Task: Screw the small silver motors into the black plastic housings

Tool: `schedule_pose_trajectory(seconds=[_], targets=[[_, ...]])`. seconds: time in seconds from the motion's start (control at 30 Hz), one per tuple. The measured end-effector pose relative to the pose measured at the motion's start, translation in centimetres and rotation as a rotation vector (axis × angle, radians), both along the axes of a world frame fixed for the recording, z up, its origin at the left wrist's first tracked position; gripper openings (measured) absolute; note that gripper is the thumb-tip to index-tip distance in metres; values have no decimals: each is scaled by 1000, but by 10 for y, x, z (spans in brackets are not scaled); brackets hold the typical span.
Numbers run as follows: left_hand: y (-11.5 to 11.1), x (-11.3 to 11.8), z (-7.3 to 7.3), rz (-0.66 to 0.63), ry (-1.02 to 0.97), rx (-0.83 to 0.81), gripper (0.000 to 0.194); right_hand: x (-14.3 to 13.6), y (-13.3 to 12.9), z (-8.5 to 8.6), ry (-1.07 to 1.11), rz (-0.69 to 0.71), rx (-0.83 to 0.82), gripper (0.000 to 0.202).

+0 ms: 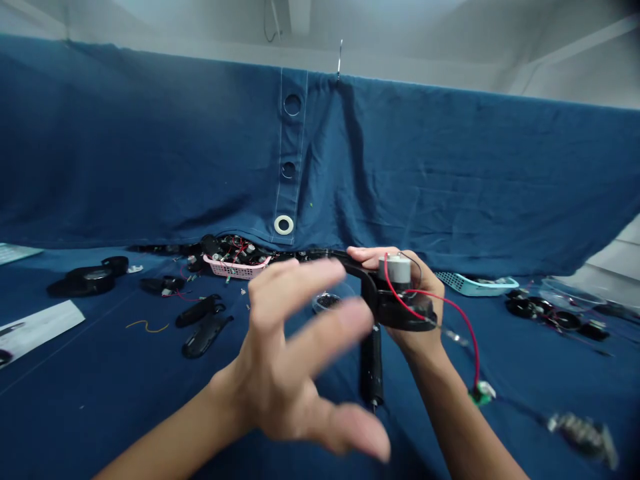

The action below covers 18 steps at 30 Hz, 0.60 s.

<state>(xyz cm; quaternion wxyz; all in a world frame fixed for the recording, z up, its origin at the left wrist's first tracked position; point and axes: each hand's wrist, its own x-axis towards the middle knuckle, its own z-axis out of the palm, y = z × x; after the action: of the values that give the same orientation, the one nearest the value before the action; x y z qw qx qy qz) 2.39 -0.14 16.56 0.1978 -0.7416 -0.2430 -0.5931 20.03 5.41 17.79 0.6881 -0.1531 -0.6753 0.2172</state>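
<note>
My right hand (423, 287) is wrapped round a black plastic housing (407, 312) with a grey-white motor (396, 269) on top. Red wires run from the motor to a small green circuit board (483, 393), which hangs at the right. Beyond it dangles a blurred metallic part (585, 435). A black cylindrical handle (371, 367) points down below the housing. My left hand (295, 347) is held just left of the housing with its fingers spread and nothing in them; it is somewhat blurred.
On the blue cloth (125, 373) lie a pink basket (237, 269) of wired parts, a turquoise basket (475, 287), black shells (205, 333) and a white paper (45, 333). Black round parts (543, 310) lie at the right. A blue curtain (425, 167) hangs behind.
</note>
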Motion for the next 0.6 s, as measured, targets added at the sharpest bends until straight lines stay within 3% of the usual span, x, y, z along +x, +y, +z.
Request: schedule_pose_trajectory(seconds=[0.07, 0.13, 0.3, 0.43, 0.5, 0.6], targets=[[10, -2, 5, -56, 13, 17, 76, -3, 3, -1, 80, 127, -57, 9], [18, -4, 11, -47, 78, -27, 64, -6, 3, -2, 126, 226, -104, 11], [20, -9, 16, 83, 35, 48, 30, -5, 1, -5, -29, 349, -260, 10], [15, -17, 18, 225, 108, 131, 21, 3, 2, 2, 37, 506, -386, 32], [14, -19, 18, 297, 148, 176, 21, 10, 2, 7, 94, 532, -389, 38], [12, -20, 18, 336, 183, 208, 22, 20, -5, 15, -106, 474, -351, 42]])
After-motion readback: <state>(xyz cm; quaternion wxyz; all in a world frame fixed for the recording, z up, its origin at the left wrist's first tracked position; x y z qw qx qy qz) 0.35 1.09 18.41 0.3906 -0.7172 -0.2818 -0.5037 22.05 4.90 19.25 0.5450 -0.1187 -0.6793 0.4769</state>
